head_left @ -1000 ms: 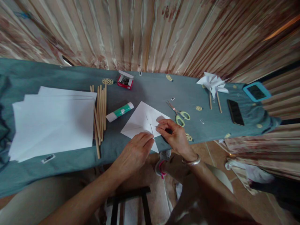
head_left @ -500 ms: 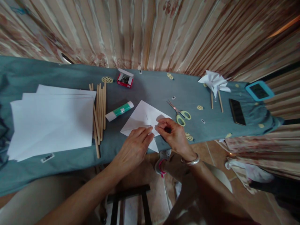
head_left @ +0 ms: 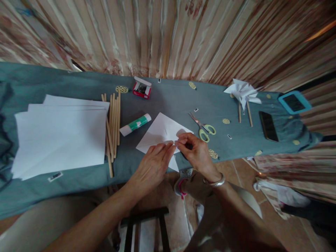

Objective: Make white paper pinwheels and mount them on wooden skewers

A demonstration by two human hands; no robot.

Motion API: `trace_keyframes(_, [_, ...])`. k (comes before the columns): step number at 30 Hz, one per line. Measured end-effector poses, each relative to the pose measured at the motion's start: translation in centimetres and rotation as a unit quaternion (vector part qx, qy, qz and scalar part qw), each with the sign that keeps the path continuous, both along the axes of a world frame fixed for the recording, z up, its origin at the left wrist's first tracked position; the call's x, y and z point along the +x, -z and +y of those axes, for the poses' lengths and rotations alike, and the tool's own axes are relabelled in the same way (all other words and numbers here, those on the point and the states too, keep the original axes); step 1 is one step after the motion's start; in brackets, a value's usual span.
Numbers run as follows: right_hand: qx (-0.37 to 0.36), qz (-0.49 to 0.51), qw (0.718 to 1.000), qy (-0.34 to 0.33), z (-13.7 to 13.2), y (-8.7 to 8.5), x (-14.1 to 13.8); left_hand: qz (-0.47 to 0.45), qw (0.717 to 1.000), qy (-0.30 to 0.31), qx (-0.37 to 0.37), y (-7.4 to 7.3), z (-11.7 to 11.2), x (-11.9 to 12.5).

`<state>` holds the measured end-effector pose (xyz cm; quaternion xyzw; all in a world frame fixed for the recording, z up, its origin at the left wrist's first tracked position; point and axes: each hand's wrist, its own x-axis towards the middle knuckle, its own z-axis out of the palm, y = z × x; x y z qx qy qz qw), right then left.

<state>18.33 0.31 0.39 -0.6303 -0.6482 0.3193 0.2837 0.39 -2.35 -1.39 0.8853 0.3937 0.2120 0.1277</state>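
A white square of paper [head_left: 160,129] with a short slit showing lies at the table's front edge, one corner sticking out over it. My left hand [head_left: 154,162] rests across its near side, fingers together and fingertips gripping the paper near the middle. My right hand [head_left: 195,150], wearing a silver bangle, pinches the paper close to the left fingertips. The fingers hide the exact spot they hold. Just right of the paper are green-handled scissors [head_left: 203,127], and to its left lies a green and white glue stick [head_left: 135,124].
A stack of white paper [head_left: 61,136] covers the left side, with several wooden sticks [head_left: 113,122] beside it. An open red box [head_left: 142,87] of small metal pieces stands at the back. Paper pinwheels [head_left: 243,92] on sticks, a phone [head_left: 268,126] and a blue-framed device [head_left: 294,102] lie right.
Both hands stay at the middle of the paper, with the fingertips slightly closer together. The whole view has shifted a little; the table items lie as before.
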Motion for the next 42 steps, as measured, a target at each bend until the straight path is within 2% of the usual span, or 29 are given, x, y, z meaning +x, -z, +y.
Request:
trace_keyframes(19, [0.008,-0.041,0.999,-0.007,0.0,-0.4,-0.2,0.011,1.0,-0.013,-0.013,-0.2,0.4,0.4])
trace_keyframes(30, [0.027,-0.065,0.997,-0.017,0.0,-0.5,-0.3,0.022,0.999,-0.018,0.027,0.1,0.6,0.8])
trace_keyframes(42, [0.032,-0.079,0.996,-0.033,-0.1,-0.8,-0.4,0.041,0.998,-0.04,-0.012,-1.4,1.4,0.7])
